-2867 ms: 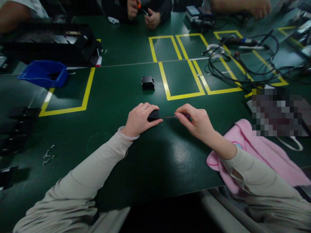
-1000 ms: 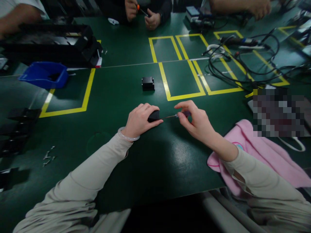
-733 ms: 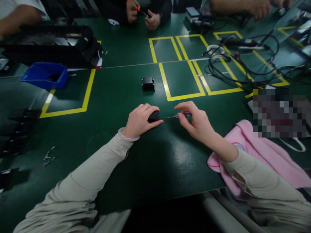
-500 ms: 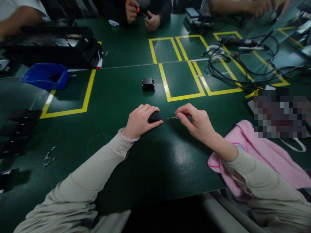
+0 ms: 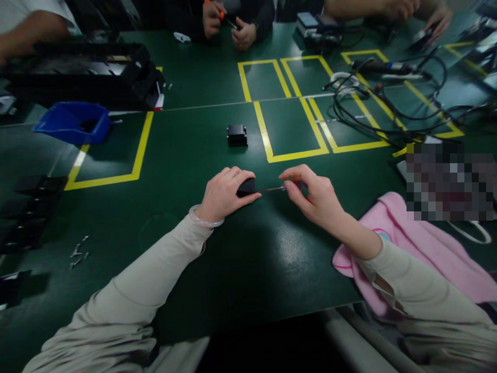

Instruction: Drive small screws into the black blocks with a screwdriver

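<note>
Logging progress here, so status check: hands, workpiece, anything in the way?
Left hand grips black part. Right hand holds thin-shafted tool pointed at it; tip contact unclear. Second black part beyond both hands, not between them.

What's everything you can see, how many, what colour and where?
Table: one, green, throughout
Held block: one, black, front centre
Thin screwdriver: one, purplish handle, front centre
Loose block: one, black, centre
Bin: one, blue, left
Trays: stack, count unclear, black, back left
Block-like parts: several, black, left edge
Metal pieces: several, silver, left
Tape outlines: several, yellow, on table
Cables: several, mostly black, right
Pixelated object: one, greyish, right
Cloth: one, pink, front right
Co-workers' hands: at least four, bare, back
Co-worker's screwdriver: one, orange, back centre
Bracelet: one, whitish, left wrist
Sleeves: two, beige-grey, front
Left hand: one, bare, on held block
Right hand: one, bare, on thin screwdriver
</note>
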A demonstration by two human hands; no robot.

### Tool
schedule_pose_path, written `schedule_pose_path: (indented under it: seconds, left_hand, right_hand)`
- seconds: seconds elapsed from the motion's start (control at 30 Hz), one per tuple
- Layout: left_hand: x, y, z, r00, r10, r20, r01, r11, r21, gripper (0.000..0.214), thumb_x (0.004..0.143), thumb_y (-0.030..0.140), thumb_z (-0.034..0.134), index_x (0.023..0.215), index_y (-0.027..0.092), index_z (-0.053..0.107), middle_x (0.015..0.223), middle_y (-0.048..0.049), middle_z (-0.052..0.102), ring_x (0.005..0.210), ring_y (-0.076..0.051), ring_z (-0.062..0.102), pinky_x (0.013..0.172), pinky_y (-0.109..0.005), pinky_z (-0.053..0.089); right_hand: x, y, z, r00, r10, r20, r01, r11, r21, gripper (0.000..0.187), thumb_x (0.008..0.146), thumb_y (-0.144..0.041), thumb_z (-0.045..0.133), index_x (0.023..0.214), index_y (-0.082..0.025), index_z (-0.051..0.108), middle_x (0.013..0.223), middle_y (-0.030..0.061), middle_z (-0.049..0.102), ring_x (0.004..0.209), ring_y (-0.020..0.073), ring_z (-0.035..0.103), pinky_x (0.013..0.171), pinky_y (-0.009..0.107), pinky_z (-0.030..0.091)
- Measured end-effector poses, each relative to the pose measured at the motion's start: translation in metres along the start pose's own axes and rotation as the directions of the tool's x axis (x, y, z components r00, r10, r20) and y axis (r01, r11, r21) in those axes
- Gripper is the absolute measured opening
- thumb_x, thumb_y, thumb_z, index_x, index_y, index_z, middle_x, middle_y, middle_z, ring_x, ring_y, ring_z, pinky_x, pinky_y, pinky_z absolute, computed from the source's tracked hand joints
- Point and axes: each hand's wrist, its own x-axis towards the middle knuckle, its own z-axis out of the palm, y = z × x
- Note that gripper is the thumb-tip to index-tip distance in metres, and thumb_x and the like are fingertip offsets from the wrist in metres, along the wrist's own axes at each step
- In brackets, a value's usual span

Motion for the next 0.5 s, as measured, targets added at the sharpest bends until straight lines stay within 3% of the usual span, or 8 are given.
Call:
schedule_pose_path:
  seconds: [0.13,0.33,0.5]
  left_hand:
    - [0.0003,0.0005,0.0000,1.000,-0.005,-0.002,0.005,1.000,0.004,0.047,0.091,0.061,0.057,0.114,0.021,0.064,0.106,-0.0059,0.067,0.094,-0.023,0.059,0.081,-0.034,0.045]
    - [0.0002,0.0008,-0.0006,1.000,-0.009,0.004,0.009,1.000,-0.007,0.046,0.092,0.060,0.057,0.115,0.021,0.064,0.108,-0.0062,0.067,0.094,-0.023,0.059,0.081,-0.034,0.045]
    - [0.0004,0.0008,-0.0008,1.000,-0.011,0.010,0.011,1.000,-0.014,0.046,0.092,0.060,0.057,0.115,0.021,0.064,0.107,-0.0070,0.068,0.094,-0.023,0.059,0.081,-0.035,0.045]
  right_hand:
    - [-0.0005,-0.0006,0.0002,1.000,0.015,-0.004,-0.015,1.000,-0.009,0.016,0.095,-0.022,0.051,0.108,-0.019,0.060,0.083,0.0021,0.068,0.067,0.0134,0.066,0.060,0.024,0.046]
    - [-0.0009,0.0014,0.0005,1.000,0.020,0.014,-0.020,1.000,0.007,0.012,0.097,-0.027,0.053,0.097,-0.020,0.062,0.078,0.0008,0.068,0.063,0.0125,0.065,0.060,0.024,0.046]
    - [-0.0009,0.0009,0.0002,0.999,0.033,0.009,-0.033,0.999,0.002,0.015,0.095,-0.024,0.051,0.106,-0.020,0.060,0.082,0.0010,0.069,0.067,0.0134,0.066,0.062,0.024,0.048]
